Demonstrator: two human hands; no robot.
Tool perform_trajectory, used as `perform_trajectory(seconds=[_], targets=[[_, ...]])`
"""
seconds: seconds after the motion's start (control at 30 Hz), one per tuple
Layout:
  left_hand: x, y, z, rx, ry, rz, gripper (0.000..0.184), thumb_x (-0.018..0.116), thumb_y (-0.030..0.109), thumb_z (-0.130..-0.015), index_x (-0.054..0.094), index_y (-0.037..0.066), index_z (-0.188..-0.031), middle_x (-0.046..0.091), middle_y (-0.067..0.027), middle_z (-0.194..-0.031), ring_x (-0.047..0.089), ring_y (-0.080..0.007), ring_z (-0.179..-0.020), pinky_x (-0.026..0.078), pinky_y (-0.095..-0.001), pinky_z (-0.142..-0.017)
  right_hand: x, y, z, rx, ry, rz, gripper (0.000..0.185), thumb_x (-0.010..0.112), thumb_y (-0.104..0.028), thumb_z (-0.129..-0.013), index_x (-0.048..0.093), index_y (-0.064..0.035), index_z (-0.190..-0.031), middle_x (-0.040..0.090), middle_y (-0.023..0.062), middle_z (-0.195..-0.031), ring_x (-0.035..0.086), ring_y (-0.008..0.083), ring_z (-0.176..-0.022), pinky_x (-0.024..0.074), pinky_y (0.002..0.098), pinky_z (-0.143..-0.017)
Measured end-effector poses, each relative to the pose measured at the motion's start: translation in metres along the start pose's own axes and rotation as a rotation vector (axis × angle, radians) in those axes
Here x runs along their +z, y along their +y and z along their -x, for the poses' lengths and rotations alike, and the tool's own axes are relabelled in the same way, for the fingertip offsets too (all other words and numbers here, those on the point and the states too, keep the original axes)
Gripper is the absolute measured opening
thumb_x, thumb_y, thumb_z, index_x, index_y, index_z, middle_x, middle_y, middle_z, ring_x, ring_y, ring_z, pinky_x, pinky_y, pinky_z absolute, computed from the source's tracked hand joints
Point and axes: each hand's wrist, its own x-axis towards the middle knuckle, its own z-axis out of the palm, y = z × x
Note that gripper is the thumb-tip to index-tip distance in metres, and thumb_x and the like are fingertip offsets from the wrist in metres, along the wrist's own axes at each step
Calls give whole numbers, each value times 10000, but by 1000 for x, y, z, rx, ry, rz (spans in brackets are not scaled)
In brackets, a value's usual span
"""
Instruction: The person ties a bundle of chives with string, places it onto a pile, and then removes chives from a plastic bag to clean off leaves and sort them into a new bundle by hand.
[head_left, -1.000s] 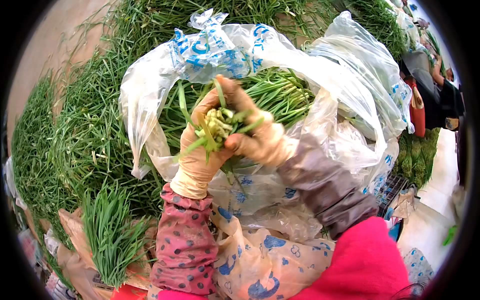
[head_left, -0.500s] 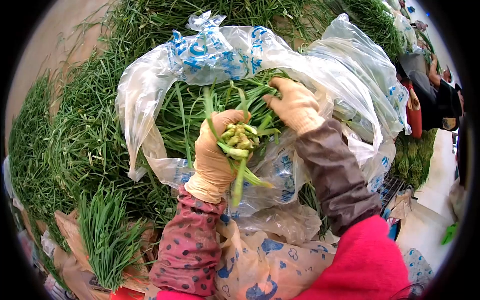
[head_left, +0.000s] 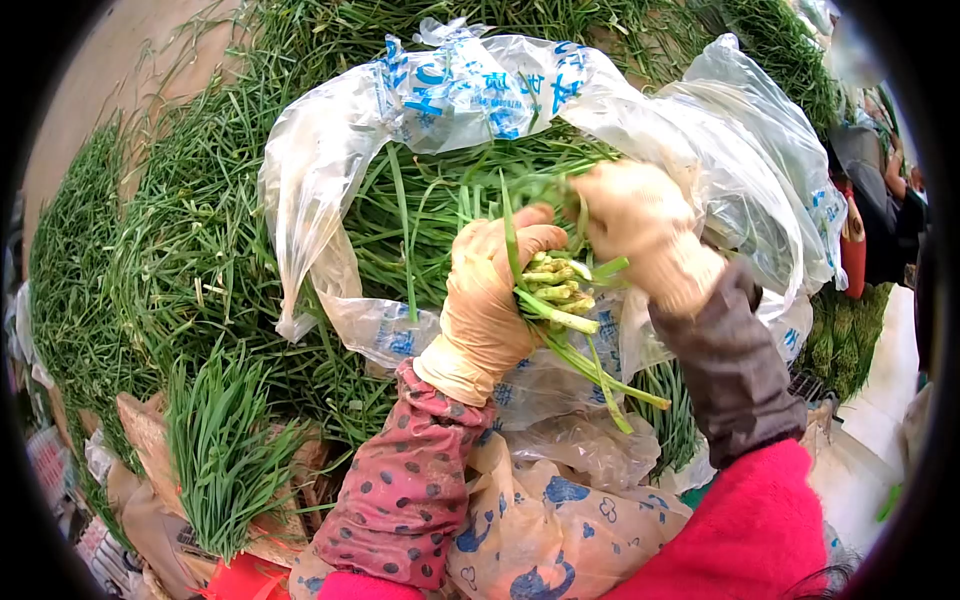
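Note:
My left hand (head_left: 490, 290), in a pale tan glove, is closed round a bunch of chives (head_left: 562, 287), its pale cut ends pointing toward me. A few loose stems (head_left: 610, 383) hang below that fist. Just right of it is my right hand (head_left: 645, 230), gloved too and smeared by motion, its fingers curled against a green chive leaf beside the bunch. Under both hands a clear plastic bag (head_left: 320, 130) with blue print lies open, its rim folded round more long chives (head_left: 385, 215).
Loose greens (head_left: 180, 230) are heaped left of and behind the bag. A separate bundle (head_left: 220, 450) stands at lower left by cardboard. Tied bundles (head_left: 845, 335) lie at the right, near a person's arm (head_left: 893, 175). A patterned apron (head_left: 560, 530) covers my lap.
My left hand has turned, so the cut ends point more to the right. My right hand has gone from spread over the leaves to curled beside the bunch. The view has shifted slightly.

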Motion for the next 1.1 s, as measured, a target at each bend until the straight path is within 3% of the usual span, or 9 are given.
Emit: perform_trajectory(seconds=[0.23,0.3,0.4,0.57,0.7,0.8,0.97,1.0,1.1], targets=[[-1,5,1,12,-157,-131,556,810,277,-634,568,167,-1122,584,-60,-1229,437,-335,-1282,227,-553,-1084,2,-30,52,-179,177,-181,253,690,-139,-642,601,-46,-860,574,121,-843,578,318,-830,480,407,-740],[-10,13,-1,-43,-193,-123,412,749,107,-694,606,90,-1079,621,-113,-1146,568,-264,-1144,376,-415,-1019,-2,-38,55,-150,180,-201,297,678,-91,-653,597,-35,-934,583,125,-882,583,319,-855,483,407,-750],[-6,-8,11,-52,-7,66,425,766,87,-704,561,60,-1076,650,-44,-908,633,-157,-849,329,-408,-1071,-10,-33,54,-181,104,-613,407,707,-22,-651,609,-25,-1046,624,158,-1058,595,348,-984,489,383,-823],[-7,-9,9,-328,145,489,393,747,47,-744,540,35,-1079,657,-59,-933,639,-139,-853,490,-315,-887,20,-22,11,-136,175,-184,457,699,-64,-642,634,-109,-1092,520,184,-1305,493,363,-1205,380,424,-1024],[-24,-17,10,-330,271,404,435,746,45,-732,518,31,-1102,643,-74,-974,645,-147,-861,532,-267,-751,48,-16,0,-193,82,-1193,576,687,66,-631,591,-37,-1189,483,169,-1362,326,315,-1364,275,369,-1110],[-28,-19,13,-315,263,370,446,743,46,-739,505,23,-1116,642,-78,-993,641,-143,-878,525,-277,-786,52,-16,-2,-352,181,-991,523,703,42,-689,585,-13,-1195,485,161,-1359,316,304,-1369,278,388,-1111],[-32,-16,14,-289,193,528,483,730,18,-751,483,26,-1166,627,-80,-1046,620,-151,-952,512,-292,-869,47,-32,7,-472,354,-1356,1064,875,-317,-623,280,31,-1434,347,168,-1467,253,282,-1398,231,395,-1135],[-34,-13,18,-373,80,605,685,782,54,-716,401,40,-1284,554,-85,-1181,573,-172,-1053,487,-316,-918,45,-38,6,-475,256,-1142,1300,889,-449,-533,129,22,-1476,321,194,-1476,255,277,-1395,232,401,-1135],[-43,5,30,-523,-19,860,1187,881,120,-605,81,153,-1482,317,-78,-1445,408,-211,-1267,395,-358,-1022,40,-76,10,-424,348,-920,1071,887,-302,-554,330,-43,-1431,367,253,-1425,335,379,-1354,300,419,-1099]])
